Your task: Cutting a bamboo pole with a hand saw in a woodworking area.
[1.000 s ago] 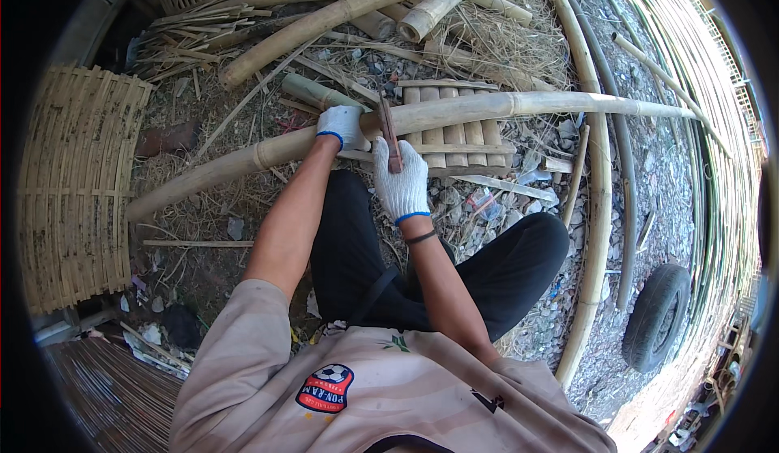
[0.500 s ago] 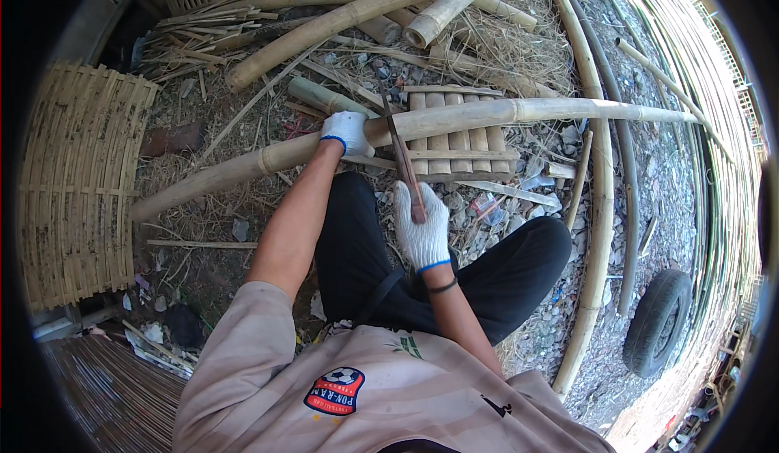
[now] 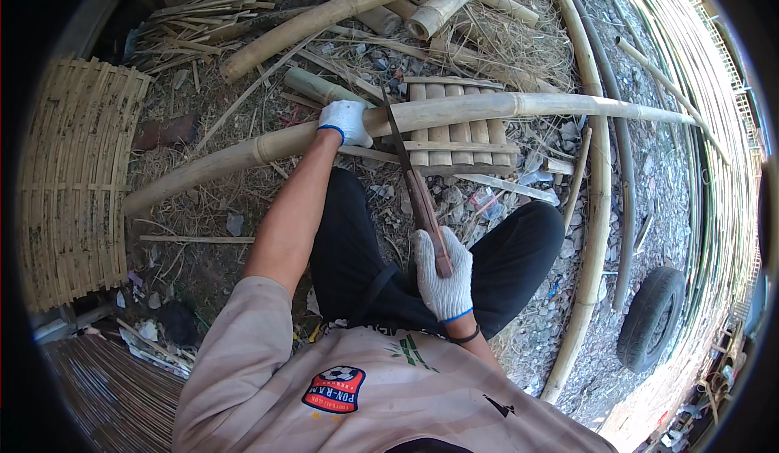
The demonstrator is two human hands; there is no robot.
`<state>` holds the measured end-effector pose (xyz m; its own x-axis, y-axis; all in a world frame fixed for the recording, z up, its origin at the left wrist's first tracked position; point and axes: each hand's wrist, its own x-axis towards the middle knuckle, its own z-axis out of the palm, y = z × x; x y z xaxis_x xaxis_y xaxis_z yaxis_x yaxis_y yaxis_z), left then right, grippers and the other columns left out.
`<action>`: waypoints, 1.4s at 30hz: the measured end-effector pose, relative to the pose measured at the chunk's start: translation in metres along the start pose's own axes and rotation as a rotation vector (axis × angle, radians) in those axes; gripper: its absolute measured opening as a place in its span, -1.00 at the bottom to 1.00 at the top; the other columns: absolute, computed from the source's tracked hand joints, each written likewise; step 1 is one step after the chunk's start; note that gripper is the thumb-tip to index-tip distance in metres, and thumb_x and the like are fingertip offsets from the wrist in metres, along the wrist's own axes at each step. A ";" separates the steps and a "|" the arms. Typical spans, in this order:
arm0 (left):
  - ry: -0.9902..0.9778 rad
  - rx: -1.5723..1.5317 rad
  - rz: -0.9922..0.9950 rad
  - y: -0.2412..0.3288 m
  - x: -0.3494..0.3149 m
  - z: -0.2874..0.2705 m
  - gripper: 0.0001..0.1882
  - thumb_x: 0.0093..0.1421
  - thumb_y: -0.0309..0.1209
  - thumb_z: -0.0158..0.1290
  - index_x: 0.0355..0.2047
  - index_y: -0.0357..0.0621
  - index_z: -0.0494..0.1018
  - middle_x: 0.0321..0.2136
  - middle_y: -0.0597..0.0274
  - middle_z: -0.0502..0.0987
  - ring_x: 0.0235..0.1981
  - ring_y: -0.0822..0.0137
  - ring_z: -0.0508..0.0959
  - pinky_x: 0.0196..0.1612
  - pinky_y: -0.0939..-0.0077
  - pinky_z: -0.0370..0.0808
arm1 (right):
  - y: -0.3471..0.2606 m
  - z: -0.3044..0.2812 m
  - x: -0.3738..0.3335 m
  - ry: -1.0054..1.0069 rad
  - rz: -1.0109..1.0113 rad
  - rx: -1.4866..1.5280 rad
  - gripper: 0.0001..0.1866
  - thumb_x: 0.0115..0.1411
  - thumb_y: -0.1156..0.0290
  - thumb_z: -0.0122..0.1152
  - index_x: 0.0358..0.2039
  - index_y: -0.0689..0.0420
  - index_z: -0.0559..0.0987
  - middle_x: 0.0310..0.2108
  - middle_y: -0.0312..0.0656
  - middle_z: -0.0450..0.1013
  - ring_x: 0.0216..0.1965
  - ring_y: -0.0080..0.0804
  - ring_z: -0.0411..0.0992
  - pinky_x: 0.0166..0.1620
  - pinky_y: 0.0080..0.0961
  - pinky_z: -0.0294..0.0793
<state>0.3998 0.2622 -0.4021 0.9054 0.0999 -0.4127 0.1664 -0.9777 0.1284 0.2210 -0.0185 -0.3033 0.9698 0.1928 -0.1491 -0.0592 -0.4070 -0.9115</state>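
Note:
A long bamboo pole (image 3: 462, 110) lies across in front of me, over a low slatted bamboo stand (image 3: 458, 157). Wrapped on the pole, left of the blade, is my left hand (image 3: 344, 122) in a white knitted glove with a blue cuff. My right hand (image 3: 446, 278), gloved the same way, is closed around the wooden handle of a saw (image 3: 415, 179). The saw's dark, narrow blade crosses the pole just right of my left hand. Whether it has cut into the bamboo I cannot tell.
Other bamboo poles (image 3: 341, 24) and split strips (image 3: 191, 39) lie at the far side. A woven bamboo panel (image 3: 77, 181) stands at left. One upright-running pole (image 3: 599, 209) and a black tyre (image 3: 652, 319) lie to the right, by long bamboo strips (image 3: 714, 234).
My right hand has drawn the saw back toward my body and slightly right, so more of the blade shows on my side of the pole. My left hand stays on the pole.

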 end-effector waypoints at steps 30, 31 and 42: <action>0.053 -0.011 0.038 0.033 0.021 0.011 -0.34 -0.21 -0.07 0.41 -0.05 0.05 0.59 -0.02 0.03 0.63 0.01 0.01 0.63 0.09 0.11 0.58 | 0.028 0.066 0.159 0.200 -0.252 -0.078 -0.64 0.38 0.21 0.16 -0.44 0.25 0.52 -0.55 0.14 0.44 -0.46 0.21 0.46 -0.43 -0.15 0.40; 0.055 0.006 0.046 0.020 0.023 0.015 -0.33 -0.21 -0.07 0.41 -0.03 0.06 0.58 -0.02 0.04 0.63 0.00 0.01 0.63 0.09 0.12 0.58 | 0.023 0.069 0.154 0.166 -0.217 -0.063 -0.62 0.39 0.20 0.15 -0.44 0.26 0.52 -0.54 0.16 0.45 -0.45 0.22 0.45 -0.43 -0.14 0.40; 0.068 -0.010 0.042 0.026 0.025 0.017 -0.33 -0.16 -0.02 0.39 -0.01 0.05 0.56 -0.06 0.04 0.65 -0.01 0.01 0.63 0.09 0.10 0.56 | 0.029 0.066 0.153 0.174 -0.270 -0.079 -0.68 0.38 0.27 0.16 -0.41 0.28 0.52 -0.53 0.16 0.46 -0.43 0.21 0.45 -0.42 -0.19 0.38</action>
<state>0.4205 0.2359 -0.4246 0.9361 0.0716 -0.3444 0.1313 -0.9794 0.1532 0.3524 0.0586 -0.3778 0.9743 0.1503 0.1678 0.2173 -0.4312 -0.8757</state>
